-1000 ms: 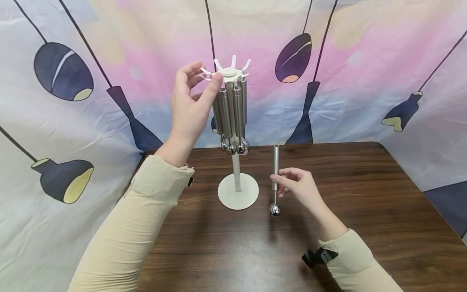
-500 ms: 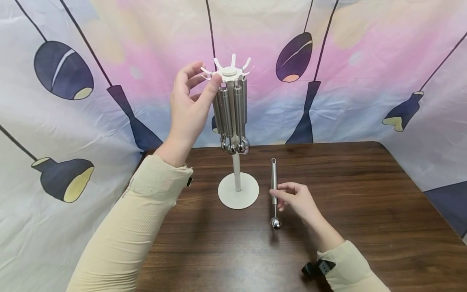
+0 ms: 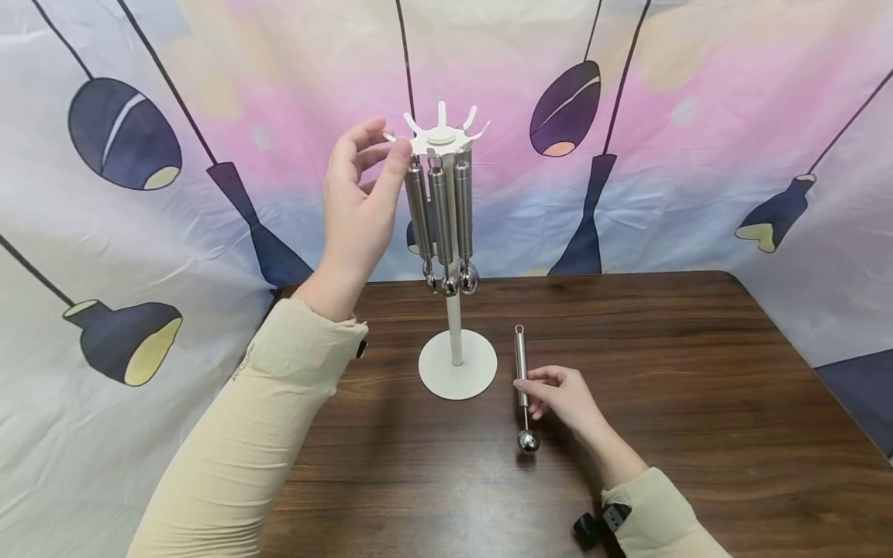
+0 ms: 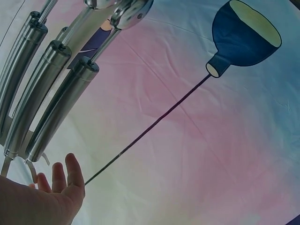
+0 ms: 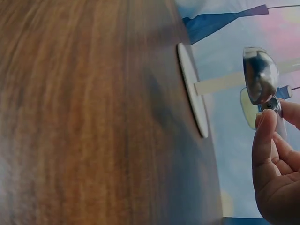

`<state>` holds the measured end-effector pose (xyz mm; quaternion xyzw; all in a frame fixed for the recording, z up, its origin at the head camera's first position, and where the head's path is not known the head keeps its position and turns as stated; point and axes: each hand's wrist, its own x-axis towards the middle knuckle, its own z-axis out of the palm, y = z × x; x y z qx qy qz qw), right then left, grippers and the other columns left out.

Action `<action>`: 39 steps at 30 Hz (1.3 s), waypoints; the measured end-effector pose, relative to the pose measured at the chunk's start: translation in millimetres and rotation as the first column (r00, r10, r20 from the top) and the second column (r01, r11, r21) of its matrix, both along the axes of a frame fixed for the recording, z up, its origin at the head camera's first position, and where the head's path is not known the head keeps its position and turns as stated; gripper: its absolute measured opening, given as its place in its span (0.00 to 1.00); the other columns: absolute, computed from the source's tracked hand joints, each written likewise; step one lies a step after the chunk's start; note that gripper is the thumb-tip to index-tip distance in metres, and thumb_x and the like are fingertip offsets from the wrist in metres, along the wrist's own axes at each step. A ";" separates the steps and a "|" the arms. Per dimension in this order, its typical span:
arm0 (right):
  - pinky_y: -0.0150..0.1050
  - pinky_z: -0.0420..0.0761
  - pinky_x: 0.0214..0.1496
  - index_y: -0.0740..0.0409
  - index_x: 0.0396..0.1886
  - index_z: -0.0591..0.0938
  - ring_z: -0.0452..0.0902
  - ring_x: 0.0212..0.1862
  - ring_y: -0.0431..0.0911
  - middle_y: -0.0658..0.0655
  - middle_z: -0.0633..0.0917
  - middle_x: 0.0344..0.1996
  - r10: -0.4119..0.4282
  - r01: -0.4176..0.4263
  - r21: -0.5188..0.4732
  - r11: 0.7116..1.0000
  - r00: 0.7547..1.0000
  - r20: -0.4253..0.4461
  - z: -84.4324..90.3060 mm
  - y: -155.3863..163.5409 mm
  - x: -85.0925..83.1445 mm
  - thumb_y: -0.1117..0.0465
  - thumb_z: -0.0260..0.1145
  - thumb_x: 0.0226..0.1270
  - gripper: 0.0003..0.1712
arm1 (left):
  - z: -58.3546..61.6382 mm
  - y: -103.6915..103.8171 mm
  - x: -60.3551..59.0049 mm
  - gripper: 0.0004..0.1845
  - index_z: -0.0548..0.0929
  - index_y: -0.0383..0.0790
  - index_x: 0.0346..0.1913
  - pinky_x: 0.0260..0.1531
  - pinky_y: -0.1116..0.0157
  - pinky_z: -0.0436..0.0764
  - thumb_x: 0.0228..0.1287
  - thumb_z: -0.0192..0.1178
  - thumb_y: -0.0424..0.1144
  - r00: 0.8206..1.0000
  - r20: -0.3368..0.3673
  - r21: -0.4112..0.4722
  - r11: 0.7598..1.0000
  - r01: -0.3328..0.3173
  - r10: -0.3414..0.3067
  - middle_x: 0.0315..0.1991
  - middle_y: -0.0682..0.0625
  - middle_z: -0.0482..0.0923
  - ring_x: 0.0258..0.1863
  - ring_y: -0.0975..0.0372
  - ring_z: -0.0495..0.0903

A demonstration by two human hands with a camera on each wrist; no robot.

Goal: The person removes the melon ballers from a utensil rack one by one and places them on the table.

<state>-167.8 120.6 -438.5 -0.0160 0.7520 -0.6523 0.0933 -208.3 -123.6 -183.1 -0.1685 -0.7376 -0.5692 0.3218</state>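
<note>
Over the last second I lowered the scoop (image 3: 522, 384), pinched in my right hand (image 3: 561, 395), toward the table (image 3: 698, 434), while my left hand (image 3: 359, 201), fingers loosely spread, steadied the rack (image 3: 446, 139).

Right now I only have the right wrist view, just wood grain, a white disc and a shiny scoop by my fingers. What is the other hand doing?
Observer: The left hand is raised to the top of the white stand, thumb and fingertips at one of its hooks.
Operator: Is anything hanging on that stand?
Observer: Yes, steel scoops hang from the hooks, ball ends down; I count at least three.
Operator: And how does the one I am holding sit?
Observer: The right hand pinches the scoop at mid handle, roughly upright, with the ball end low near the table, to the right of the stand's base.
</note>
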 end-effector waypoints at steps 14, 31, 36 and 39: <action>0.32 0.81 0.21 0.78 0.47 0.79 0.76 0.16 0.39 0.53 0.83 0.20 0.010 -0.012 0.049 0.999 0.998 0.056 -16.0 -2.3 -4.5 0.62 0.71 0.62 0.22 | 1.7 -0.7 3.2 0.22 0.74 0.38 0.65 0.56 0.66 0.76 0.72 0.56 0.43 0.999 0.037 0.001 1.000 -0.012 0.012 0.60 0.47 0.74 0.57 0.62 0.77; 0.34 0.82 0.19 0.74 0.40 0.80 0.77 0.13 0.38 0.57 0.84 0.18 -0.077 0.061 0.114 0.992 0.988 0.137 -27.8 -11.0 -8.0 0.66 0.71 0.59 0.15 | 1.0 -1.3 1.7 0.20 0.80 0.38 0.62 0.53 0.66 0.79 0.72 0.57 0.43 0.998 0.022 -0.007 0.999 -0.051 0.051 0.58 0.46 0.76 0.55 0.60 0.80; 0.35 0.83 0.19 0.73 0.39 0.80 0.77 0.12 0.38 0.58 0.84 0.17 -0.100 0.083 0.133 0.988 0.987 0.128 -30.6 -14.4 -8.5 0.66 0.71 0.58 0.15 | 1.0 -1.1 2.1 0.20 0.80 0.38 0.62 0.53 0.65 0.80 0.72 0.57 0.43 0.998 0.014 -0.012 0.998 -0.054 0.054 0.58 0.46 0.76 0.54 0.60 0.80; 0.35 0.82 0.18 0.72 0.38 0.79 0.77 0.11 0.38 0.58 0.83 0.17 -0.115 0.097 0.149 0.984 0.986 0.118 -31.8 -15.9 -9.3 0.66 0.71 0.57 0.15 | 0.0 -0.8 1.4 0.20 0.79 0.37 0.62 0.52 0.66 0.80 0.72 0.57 0.42 0.998 -0.001 -0.017 0.998 -0.056 0.056 0.57 0.45 0.76 0.54 0.60 0.80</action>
